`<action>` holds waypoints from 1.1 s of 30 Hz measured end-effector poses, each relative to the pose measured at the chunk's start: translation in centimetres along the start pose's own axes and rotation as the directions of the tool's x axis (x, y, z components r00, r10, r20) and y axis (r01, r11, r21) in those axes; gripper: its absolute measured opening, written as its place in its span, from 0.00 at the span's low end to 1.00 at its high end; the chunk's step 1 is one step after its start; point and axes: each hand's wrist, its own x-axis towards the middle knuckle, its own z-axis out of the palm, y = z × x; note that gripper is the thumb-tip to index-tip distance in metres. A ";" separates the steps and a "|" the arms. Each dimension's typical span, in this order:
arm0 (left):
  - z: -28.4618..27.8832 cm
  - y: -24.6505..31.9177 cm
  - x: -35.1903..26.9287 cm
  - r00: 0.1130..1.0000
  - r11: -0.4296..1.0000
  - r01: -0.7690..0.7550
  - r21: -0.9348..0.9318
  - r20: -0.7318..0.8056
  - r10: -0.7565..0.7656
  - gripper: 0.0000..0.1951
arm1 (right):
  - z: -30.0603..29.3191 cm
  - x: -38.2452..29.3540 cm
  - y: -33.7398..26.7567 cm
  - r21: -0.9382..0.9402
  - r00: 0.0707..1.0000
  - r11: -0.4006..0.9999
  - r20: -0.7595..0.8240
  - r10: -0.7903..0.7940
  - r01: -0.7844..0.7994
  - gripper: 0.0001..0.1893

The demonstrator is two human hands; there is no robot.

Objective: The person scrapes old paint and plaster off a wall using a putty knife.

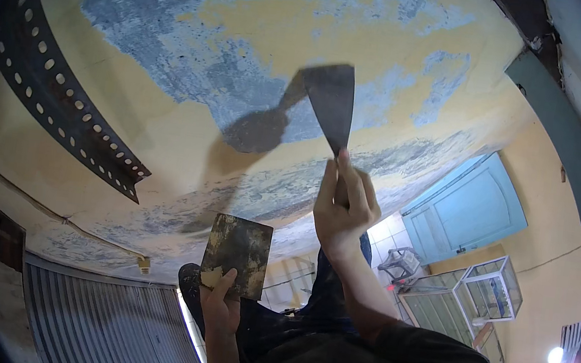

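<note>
My right hand [347,210] grips a putty knife [333,97] by its handle, with the wide metal blade pointing up at the wall. The blade's shadow meets its left corner; whether the whole edge touches the wall is unclear. Lower and to the left, my left hand [221,306] holds a flat rectangular plate [244,252] with the thumb on its face. Dark and yellowish residue covers that plate, and a pale lump sits near the thumb. In front of me the yellow painted wall [278,11] shows large grey-blue patches where paint is gone.
A perforated steel angle bar [63,80] juts in at left. Below it a cable [47,211] runs to a wall socket [143,264]. A corrugated metal shutter [100,316] stands lower left. Rightward are a blue door [470,203], a stool [400,263] and a glass display case [494,296].
</note>
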 end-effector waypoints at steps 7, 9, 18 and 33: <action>-0.8 -0.1 0.0 0.998 0.999 0.033 -0.024 -0.048 -0.034 0.24 | 1.6 3.4 -0.7 0.008 0.998 1.000 -0.063 -0.017 0.017 0.21; -0.9 0.0 0.0 1.000 1.000 0.016 0.007 -0.027 -0.015 0.27 | 0.9 2.1 -0.4 0.030 0.999 0.999 -0.044 -0.020 0.021 0.22; -0.6 -0.3 -0.7 0.999 0.999 0.032 0.019 0.006 -0.032 0.27 | 0.5 0.2 0.0 -0.009 1.000 1.000 -0.007 0.004 -0.004 0.20; 0.7 0.1 -1.4 0.999 0.999 0.032 -0.007 0.012 -0.032 0.25 | 0.1 -1.3 0.2 0.003 0.999 0.999 0.011 -0.051 0.051 0.22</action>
